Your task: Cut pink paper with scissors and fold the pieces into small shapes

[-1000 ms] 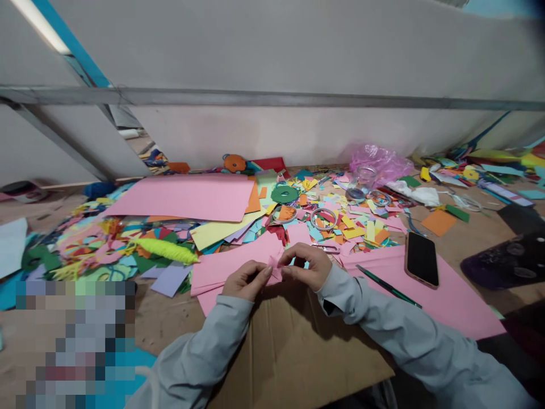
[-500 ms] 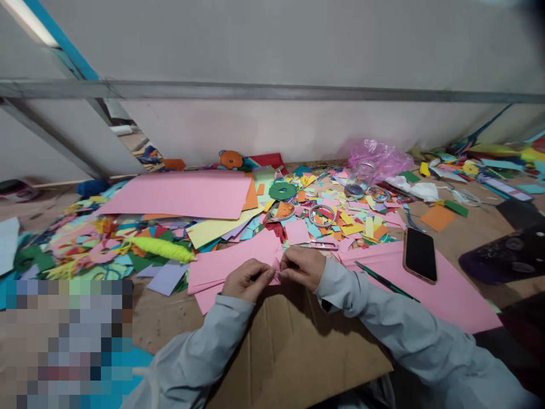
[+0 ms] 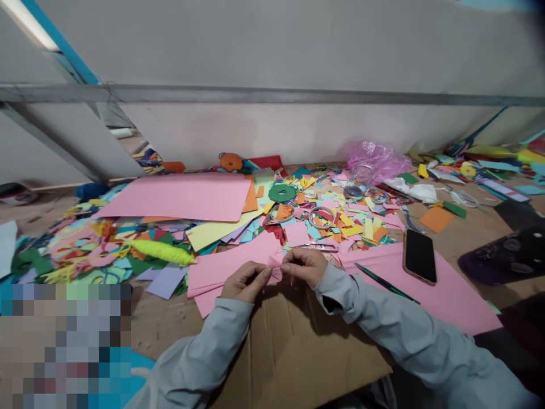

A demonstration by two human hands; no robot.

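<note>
Between my two hands is a small folded piece of pink paper (image 3: 275, 262). My left hand (image 3: 247, 280) pinches its left side between thumb and finger. From the other side, my right hand (image 3: 304, 267) pinches it too, fingers curled. Both hands are over the near edge of a stack of pink paper sheets (image 3: 225, 264) and the top of a brown cardboard sheet (image 3: 306, 352). Just beyond my right hand lies a pair of small metal scissors or snips (image 3: 321, 247), partly hidden. The exact folds of the piece are too small to make out.
Colourful paper scraps (image 3: 353, 224) and two tape rolls (image 3: 322, 217) spread beyond my hands. Rightward are a dark pen (image 3: 385, 281), a phone (image 3: 419, 257) and a dark bottle (image 3: 502, 253). A glass jar (image 3: 360, 180) stands near the wall; yellow-green yarn (image 3: 162, 251) lies left.
The small pink piece has been turned or opened slightly, so more of its pointed flap shows above my fingertips. My fingers have shifted a little; both hands still pinch it.
</note>
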